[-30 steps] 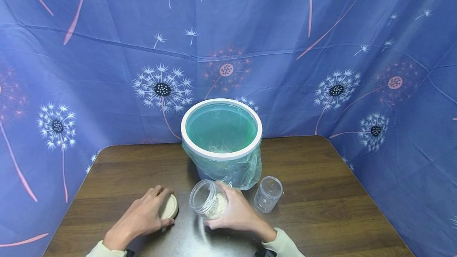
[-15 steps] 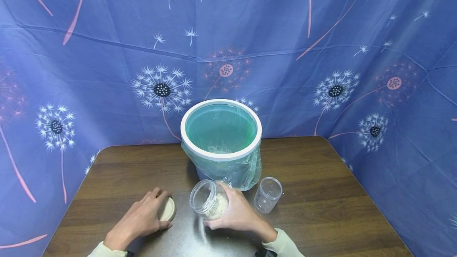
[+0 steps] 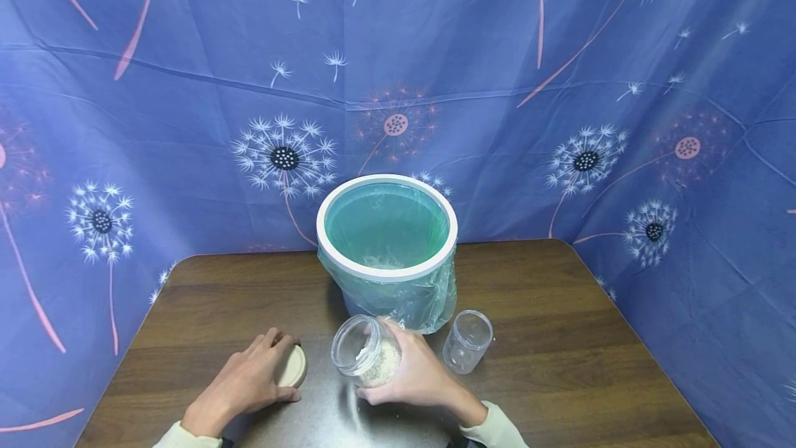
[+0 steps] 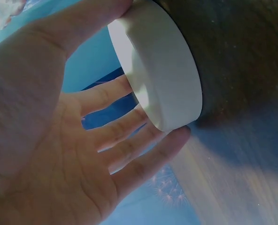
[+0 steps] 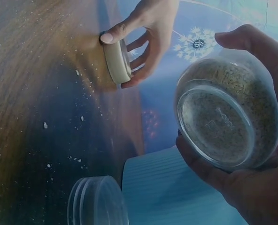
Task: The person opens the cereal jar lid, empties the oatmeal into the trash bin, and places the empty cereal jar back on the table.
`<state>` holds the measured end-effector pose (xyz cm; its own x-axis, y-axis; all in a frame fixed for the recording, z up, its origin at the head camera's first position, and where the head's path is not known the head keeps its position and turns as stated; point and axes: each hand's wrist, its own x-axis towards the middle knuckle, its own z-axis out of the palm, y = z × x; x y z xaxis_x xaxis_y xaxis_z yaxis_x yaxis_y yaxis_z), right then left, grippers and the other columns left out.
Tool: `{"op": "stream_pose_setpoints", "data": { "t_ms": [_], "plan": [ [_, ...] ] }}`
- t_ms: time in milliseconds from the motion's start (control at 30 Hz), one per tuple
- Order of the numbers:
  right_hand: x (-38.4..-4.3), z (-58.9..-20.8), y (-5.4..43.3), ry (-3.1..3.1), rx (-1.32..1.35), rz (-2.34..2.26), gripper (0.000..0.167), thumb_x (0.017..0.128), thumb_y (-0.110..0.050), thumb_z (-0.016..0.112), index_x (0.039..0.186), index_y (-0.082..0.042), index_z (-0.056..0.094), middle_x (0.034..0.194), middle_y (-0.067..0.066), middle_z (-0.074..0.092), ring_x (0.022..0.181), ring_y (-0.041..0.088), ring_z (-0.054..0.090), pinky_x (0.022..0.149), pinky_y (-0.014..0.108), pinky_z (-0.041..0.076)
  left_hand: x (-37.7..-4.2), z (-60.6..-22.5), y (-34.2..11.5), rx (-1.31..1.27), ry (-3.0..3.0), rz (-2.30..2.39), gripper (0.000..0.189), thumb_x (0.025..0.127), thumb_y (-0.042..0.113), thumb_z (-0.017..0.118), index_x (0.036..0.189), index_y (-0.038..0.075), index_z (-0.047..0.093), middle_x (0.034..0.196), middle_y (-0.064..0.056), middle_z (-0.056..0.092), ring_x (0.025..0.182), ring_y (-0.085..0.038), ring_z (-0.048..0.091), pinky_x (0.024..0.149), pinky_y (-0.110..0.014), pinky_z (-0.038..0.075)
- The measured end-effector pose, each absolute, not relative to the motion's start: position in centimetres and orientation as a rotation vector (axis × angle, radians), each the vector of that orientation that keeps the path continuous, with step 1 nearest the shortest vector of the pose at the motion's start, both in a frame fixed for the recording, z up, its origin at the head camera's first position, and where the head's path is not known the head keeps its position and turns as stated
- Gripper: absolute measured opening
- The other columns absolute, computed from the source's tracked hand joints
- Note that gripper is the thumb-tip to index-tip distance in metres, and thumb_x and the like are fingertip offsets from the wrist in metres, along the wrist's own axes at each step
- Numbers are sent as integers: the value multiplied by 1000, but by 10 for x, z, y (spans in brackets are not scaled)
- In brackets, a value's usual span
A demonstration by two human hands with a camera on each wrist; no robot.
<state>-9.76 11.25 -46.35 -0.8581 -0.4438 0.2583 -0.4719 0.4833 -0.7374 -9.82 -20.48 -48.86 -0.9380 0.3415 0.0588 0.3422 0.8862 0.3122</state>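
My left hand [image 3: 245, 379] pinches a round cream lid [image 3: 291, 367] by its rim, thumb on one side and fingertips on the other. The lid [image 4: 162, 70] sits on the wooden table in the left wrist view. My right hand [image 3: 419, 372] grips a clear wide-mouthed jar [image 3: 357, 348] round its side. Pale flaky grains [image 3: 382, 365] lie in its lower part. The jar is tilted, its mouth facing left and up, and the right wrist view shows the jar's base [image 5: 216, 126]. Just right of that hand, a second clear jar [image 3: 468, 341] stands without a lid.
Behind the hands stands a bin [image 3: 385, 274] with a white rim ring and a green translucent liner. White crumbs [image 5: 78, 72] are scattered over the wooden table [image 3: 560, 337]. A blue dandelion-print cloth [image 3: 485, 123] hangs behind the table and at its sides.
The lid and my left fingers have moved slightly left. The grains in the tilted jar have shifted a little; my right hand stays nearly in place.
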Motion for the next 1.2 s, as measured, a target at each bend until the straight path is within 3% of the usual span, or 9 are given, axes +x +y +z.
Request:
{"op": "stream_pose_setpoints", "data": {
  "t_ms": [200, 400, 567, 833, 1033, 1200],
  "plan": [
    [-95, -458, 115, -2599, 866, 1446, 93, 61, -40, 103, 139, -33, 54, 126, -16, 66, 114, 8, 64, 103, 37, 52, -99, -487, -204, -515, -3099, -502, 90, 69, 72, 89, 135, 16, 67, 132, -14, 61, 119, -39, 64, 73, -57, 56],
    [-92, -448, 118, -2528, 928, 1494, 88, 60, -35, 104, 133, -25, 55, 117, -12, 70, 107, 9, 67, 98, 35, 53, -98, -486, -203, -498, -3101, -520, 85, 77, 78, 79, 135, 16, 67, 134, -18, 60, 119, -40, 64, 77, -60, 56],
    [-89, -437, 121, -2445, 1035, 1545, 81, 64, -28, 103, 128, -19, 55, 116, -11, 74, 106, 8, 70, 96, 31, 53, -97, -486, -203, -485, -3092, -535, 84, 81, 78, 76, 137, 17, 67, 135, -17, 60, 118, -39, 64, 79, -59, 56],
    [-81, -419, 124, -2350, 1103, 1614, 79, 67, -25, 103, 133, -20, 59, 120, -7, 74, 107, 21, 73, 95, 33, 55, -97, -487, -204, -498, -3069, -531, 80, 83, 78, 75, 135, 18, 67, 128, -9, 62, 109, -31, 65, 76, -52, 56],
    [-79, -405, 131, -2323, 1095, 1645, 85, 67, -23, 103, 141, -21, 61, 129, -4, 71, 113, 23, 71, 99, 35, 54, -99, -487, -205, -492, -3068, -574, 72, 89, 73, 72, 136, 19, 67, 131, -9, 61, 116, -34, 65, 80, -56, 56],
    [-81, -393, 140, -2285, 1109, 1685, 86, 69, -17, 101, 143, -18, 58, 125, 0, 73, 109, 23, 72, 97, 36, 56, -103, -484, -205, -485, -3030, -635, 65, 97, 63, 70, 141, 16, 66, 140, -12, 59, 124, -36, 62, 87, -60, 56]
  ]
}}
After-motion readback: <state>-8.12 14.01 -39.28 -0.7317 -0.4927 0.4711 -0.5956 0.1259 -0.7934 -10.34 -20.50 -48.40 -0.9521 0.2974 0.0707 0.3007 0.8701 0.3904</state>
